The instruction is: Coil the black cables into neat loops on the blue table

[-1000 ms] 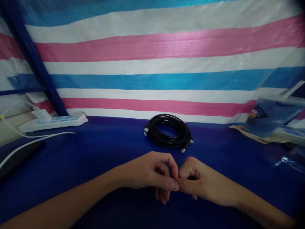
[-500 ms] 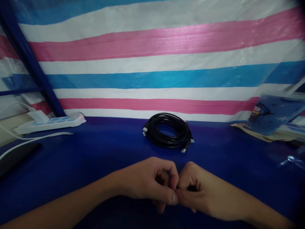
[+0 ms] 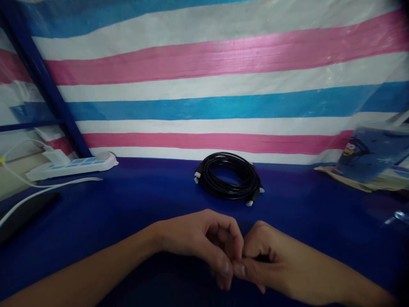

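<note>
My left hand (image 3: pixel 204 243) and my right hand (image 3: pixel 271 260) meet over the near part of the blue table, thumbs and fingertips touching. Both are closed, with fingers curled and thumb pressed to forefinger. Whatever may be between the fingertips is hidden or too small to name. Beyond them lies a coiled black cable (image 3: pixel 230 194), with pale-capped plugs sticking out at its left side and at its lower right. Neither hand touches the coil.
At the far left a white power strip (image 3: pixel 73 169) holds a charger (image 3: pixel 57 157), with white cables trailing nearby. A dark flat object (image 3: pixel 28 213) lies at the left edge. A blue bag with a cartoon figure (image 3: pixel 367 157) stands at right. Striped sheeting (image 3: pixel 204 106) hangs behind.
My fingers have shifted slightly against each other: the right thumb has turned so its nail shows, and the left thumb tip sits lower. The view has swung slightly left. The coil stays put.
</note>
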`<action>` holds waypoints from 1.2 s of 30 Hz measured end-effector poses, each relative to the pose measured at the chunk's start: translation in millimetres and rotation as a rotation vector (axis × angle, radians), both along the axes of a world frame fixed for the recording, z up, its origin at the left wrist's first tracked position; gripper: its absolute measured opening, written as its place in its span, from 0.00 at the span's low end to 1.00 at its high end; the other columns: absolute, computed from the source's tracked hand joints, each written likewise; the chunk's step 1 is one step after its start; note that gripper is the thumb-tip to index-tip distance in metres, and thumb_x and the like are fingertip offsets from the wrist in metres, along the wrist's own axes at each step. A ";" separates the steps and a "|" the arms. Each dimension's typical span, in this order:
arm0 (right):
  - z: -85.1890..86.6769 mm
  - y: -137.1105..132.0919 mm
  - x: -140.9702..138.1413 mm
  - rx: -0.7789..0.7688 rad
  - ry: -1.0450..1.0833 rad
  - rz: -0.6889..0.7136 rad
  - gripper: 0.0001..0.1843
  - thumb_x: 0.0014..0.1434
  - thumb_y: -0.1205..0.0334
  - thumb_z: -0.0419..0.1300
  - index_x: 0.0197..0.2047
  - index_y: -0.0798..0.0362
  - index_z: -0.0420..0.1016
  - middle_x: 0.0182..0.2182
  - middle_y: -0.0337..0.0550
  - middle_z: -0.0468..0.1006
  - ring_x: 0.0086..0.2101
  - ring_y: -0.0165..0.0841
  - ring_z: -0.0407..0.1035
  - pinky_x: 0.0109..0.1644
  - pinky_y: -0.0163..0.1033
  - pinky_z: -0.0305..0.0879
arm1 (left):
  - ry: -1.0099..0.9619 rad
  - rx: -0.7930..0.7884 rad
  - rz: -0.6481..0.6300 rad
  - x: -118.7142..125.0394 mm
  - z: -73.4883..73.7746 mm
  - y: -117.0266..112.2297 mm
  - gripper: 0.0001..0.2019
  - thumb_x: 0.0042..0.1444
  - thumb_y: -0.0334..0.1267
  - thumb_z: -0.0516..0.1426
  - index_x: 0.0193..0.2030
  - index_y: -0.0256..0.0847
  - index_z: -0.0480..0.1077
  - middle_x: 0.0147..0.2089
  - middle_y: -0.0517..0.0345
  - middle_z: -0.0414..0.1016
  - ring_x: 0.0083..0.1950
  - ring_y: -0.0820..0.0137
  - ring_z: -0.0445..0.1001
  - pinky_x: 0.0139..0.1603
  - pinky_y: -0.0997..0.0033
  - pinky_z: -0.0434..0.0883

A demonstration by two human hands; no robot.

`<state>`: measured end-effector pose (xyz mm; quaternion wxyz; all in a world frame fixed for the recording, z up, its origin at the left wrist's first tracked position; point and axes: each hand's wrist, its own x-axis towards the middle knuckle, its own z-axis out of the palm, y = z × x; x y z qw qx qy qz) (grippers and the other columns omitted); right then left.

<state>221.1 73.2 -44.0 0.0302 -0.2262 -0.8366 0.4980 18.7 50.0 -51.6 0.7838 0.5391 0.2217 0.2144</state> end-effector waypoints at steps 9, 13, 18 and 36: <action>-0.7 3.0 -0.9 -0.016 -0.011 0.004 0.23 0.58 0.49 0.58 0.21 0.59 0.68 0.15 0.33 0.59 0.18 0.20 0.50 0.19 0.29 0.43 | -0.018 -0.010 0.007 -1.0 0.4 -0.4 0.09 0.47 0.28 0.64 0.34 0.34 0.68 0.27 0.60 0.74 0.28 0.77 0.75 0.29 0.80 0.71; -0.7 1.2 0.1 -0.017 -0.017 0.008 0.24 0.58 0.49 0.59 0.20 0.59 0.67 0.14 0.33 0.58 0.17 0.20 0.49 0.19 0.29 0.43 | -0.004 -0.009 0.010 -0.5 0.0 -0.4 0.09 0.46 0.27 0.64 0.34 0.34 0.68 0.27 0.61 0.74 0.28 0.77 0.75 0.29 0.80 0.70; -0.8 0.5 -1.5 0.008 -0.020 -0.001 0.24 0.58 0.50 0.59 0.19 0.59 0.65 0.14 0.33 0.58 0.17 0.20 0.50 0.19 0.29 0.43 | 0.039 0.005 0.037 1.5 -1.2 -1.7 0.10 0.45 0.27 0.63 0.33 0.35 0.67 0.25 0.63 0.73 0.26 0.77 0.74 0.28 0.81 0.69; -4.4 2.2 -0.4 -0.013 -0.022 0.005 0.26 0.58 0.44 0.57 0.26 0.61 0.76 0.17 0.37 0.64 0.19 0.22 0.54 0.21 0.30 0.46 | 0.071 0.050 0.031 -0.1 1.4 -2.1 0.06 0.44 0.27 0.61 0.29 0.35 0.67 0.26 0.62 0.73 0.27 0.78 0.73 0.29 0.80 0.69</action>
